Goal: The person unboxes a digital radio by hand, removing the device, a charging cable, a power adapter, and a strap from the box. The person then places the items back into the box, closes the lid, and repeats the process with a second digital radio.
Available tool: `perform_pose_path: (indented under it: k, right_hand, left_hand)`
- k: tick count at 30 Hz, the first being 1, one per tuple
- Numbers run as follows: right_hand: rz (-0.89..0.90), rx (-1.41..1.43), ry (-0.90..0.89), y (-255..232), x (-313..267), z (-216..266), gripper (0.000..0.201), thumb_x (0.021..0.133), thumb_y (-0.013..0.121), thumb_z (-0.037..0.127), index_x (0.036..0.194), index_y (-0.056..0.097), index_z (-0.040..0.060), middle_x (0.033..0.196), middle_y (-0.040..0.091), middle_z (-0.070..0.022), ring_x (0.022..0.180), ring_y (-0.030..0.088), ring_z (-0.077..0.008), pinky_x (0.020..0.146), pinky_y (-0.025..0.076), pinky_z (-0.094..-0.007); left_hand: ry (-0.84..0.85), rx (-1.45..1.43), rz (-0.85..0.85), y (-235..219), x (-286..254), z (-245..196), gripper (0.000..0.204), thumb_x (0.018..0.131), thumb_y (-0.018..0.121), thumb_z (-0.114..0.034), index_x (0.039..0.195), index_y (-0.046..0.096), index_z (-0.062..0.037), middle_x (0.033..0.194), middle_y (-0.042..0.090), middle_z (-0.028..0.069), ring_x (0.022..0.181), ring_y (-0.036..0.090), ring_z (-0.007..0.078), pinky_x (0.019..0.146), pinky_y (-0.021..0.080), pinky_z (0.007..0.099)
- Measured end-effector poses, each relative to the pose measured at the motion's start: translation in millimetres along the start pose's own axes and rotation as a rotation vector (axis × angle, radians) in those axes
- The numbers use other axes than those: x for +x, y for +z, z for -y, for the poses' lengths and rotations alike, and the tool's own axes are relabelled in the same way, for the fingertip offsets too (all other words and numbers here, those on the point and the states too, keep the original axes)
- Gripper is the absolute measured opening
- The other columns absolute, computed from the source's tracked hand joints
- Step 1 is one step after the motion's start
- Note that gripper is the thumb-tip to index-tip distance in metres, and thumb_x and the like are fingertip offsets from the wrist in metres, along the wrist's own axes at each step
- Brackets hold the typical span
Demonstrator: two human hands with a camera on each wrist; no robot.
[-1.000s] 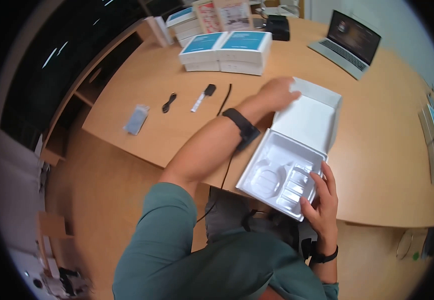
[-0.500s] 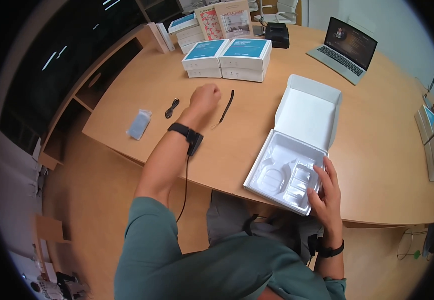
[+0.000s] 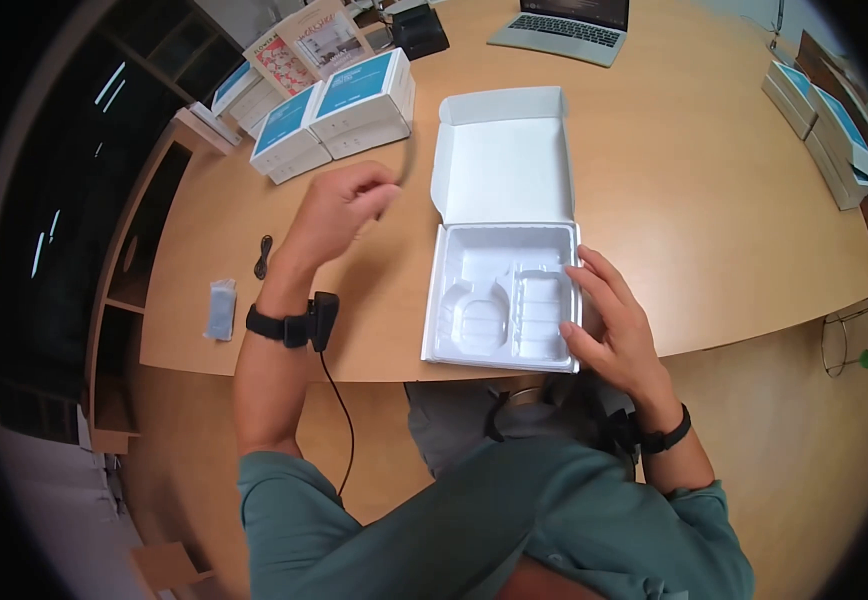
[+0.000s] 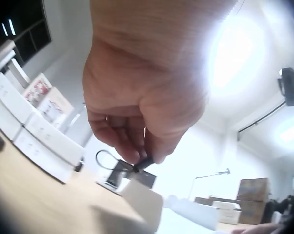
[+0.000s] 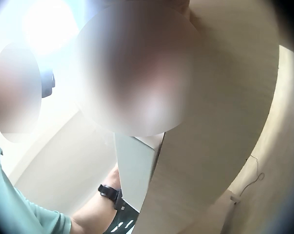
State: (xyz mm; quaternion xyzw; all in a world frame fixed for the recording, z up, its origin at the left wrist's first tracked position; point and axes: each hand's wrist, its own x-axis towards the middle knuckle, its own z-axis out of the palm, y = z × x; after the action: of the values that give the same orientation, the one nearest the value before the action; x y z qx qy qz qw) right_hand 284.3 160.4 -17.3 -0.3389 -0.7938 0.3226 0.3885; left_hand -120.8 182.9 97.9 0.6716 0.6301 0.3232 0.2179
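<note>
In the head view my left hand is raised over the table, left of the open white box. Its thumb and fingers pinch a short black strap, whose thin cord loop sticks out in the left wrist view. The box lid stands folded back, and a moulded white tray inside has bare hollows. At the box's right wall is my right hand, with thumb and forefinger tips hooked over the rim. The right wrist view is largely blurred over that hand.
A coiled black cable and a bagged blue-grey item lie at the left. Boxes with blue tops stand at the back left beside upright books. A laptop is at the back, more boxes at the right.
My left hand went from the box lid leftwards to the small items and now holds the black strap, lifted off the table. The head view has turned right. My right hand stays at the box.
</note>
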Motion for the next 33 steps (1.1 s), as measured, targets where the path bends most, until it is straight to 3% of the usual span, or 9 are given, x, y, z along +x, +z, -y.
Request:
perform_pose_path:
  k: [4,6,10,18,22,27,29,31,33]
  right_hand:
    - [0.003,0.0,-0.021,-0.4,2.3,-2.2,0.062,0.09,0.081,0.021,0.147,0.066,0.003,0.165,0.054,-0.021,0.148,0.058,-0.0408,0.119,0.051,-0.0473]
    - [0.0,0.0,-0.014,-0.8,2.5,-1.3,0.062,0.09,0.081,0.021,0.147,0.067,0.0029,0.165,0.054,-0.021,0.147,0.059,-0.0409,0.119,0.051,-0.0472]
    - [-0.011,0.029,-0.01,-1.5,1.2,-0.7,0.061,0.09,0.082,0.02,0.146,0.067,0.003,0.164,0.056,-0.0219,0.146,0.06,-0.0411,0.118,0.052,-0.0472]
    - [0.044,0.059,-0.037,3.7,2.3,-2.7,0.063,0.088,0.08,0.015,0.147,0.066,0.0015,0.166,0.054,-0.0229,0.146,0.06,-0.0413,0.118,0.051,-0.0459]
    - [0.012,0.076,0.011,4.3,1.5,2.8,0.063,0.088,0.079,0.013,0.148,0.065,0.0002,0.166,0.054,-0.0244,0.151,0.057,-0.0419,0.121,0.048,-0.0465]
    - [-0.001,0.052,-0.01,1.5,1.9,2.8,0.061,0.09,0.078,0.014,0.148,0.065,-0.0001,0.166,0.054,-0.0244,0.15,0.057,-0.0423,0.12,0.049,-0.0459]
    - [-0.009,0.054,-0.013,2.1,5.5,3.8,0.06,0.09,0.079,0.014,0.147,0.066,0.0001,0.166,0.054,-0.0242,0.149,0.058,-0.0421,0.12,0.049,-0.0457]
    - [-0.004,0.035,0.013,-0.5,-1.0,5.7,0.06,0.09,0.079,0.015,0.147,0.066,0.0003,0.165,0.055,-0.0241,0.148,0.059,-0.0419,0.12,0.049,-0.0455]
    - [0.008,0.088,0.044,0.7,1.5,7.8,0.06,0.089,0.079,0.015,0.146,0.066,0.0008,0.165,0.055,-0.0235,0.146,0.06,-0.041,0.118,0.051,-0.0452]
  left_hand:
    - [0.271,0.199,0.202,47.6,-5.8,-58.3,0.006,0.1,0.077,-0.01,0.101,0.075,-0.0046,0.091,0.074,0.0086,0.081,0.069,0.0191,0.076,0.055,0.0341]
    - [0.518,0.512,0.275,69.0,-3.3,-50.8,0.009,0.097,0.079,-0.014,0.1,0.075,-0.0063,0.092,0.074,0.0094,0.089,0.072,0.0267,0.078,0.057,0.0405]
    - [0.565,0.801,0.22,91.3,-6.4,-30.7,0.006,0.092,0.076,-0.013,0.09,0.071,-0.009,0.085,0.067,0.0075,0.086,0.068,0.0309,0.079,0.058,0.0456]
    - [0.703,0.664,0.047,128.9,-18.9,-28.6,0.004,0.092,0.068,-0.013,0.095,0.067,-0.0103,0.081,0.063,0.0049,0.082,0.067,0.0277,0.073,0.055,0.0439]
    - [0.595,0.396,-0.08,76.2,-19.1,-9.0,0.017,0.1,0.069,-0.014,0.112,0.076,-0.0057,0.102,0.078,0.0146,0.097,0.076,0.0341,0.086,0.061,0.0455]
    - [-0.183,0.439,-0.464,-28.5,-32.5,95.2,0.026,0.102,0.069,-0.026,0.112,0.076,-0.0027,0.102,0.078,0.0217,0.098,0.075,0.0423,0.085,0.058,0.0497]
    - [-0.298,0.539,-0.542,-46.6,-52.6,141.8,0.03,0.1,0.072,-0.031,0.107,0.076,-0.0022,0.101,0.078,0.0227,0.096,0.075,0.0425,0.084,0.057,0.0522]
    - [-0.464,0.642,-0.311,-48.6,-71.1,164.7,0.031,0.098,0.073,-0.033,0.102,0.076,-0.0027,0.099,0.079,0.0232,0.095,0.075,0.0433,0.085,0.057,0.054]
    - [-0.478,0.672,-0.312,-53.0,-78.6,174.8,0.031,0.097,0.074,-0.033,0.101,0.077,-0.003,0.099,0.079,0.0227,0.095,0.075,0.0434,0.084,0.057,0.0544]
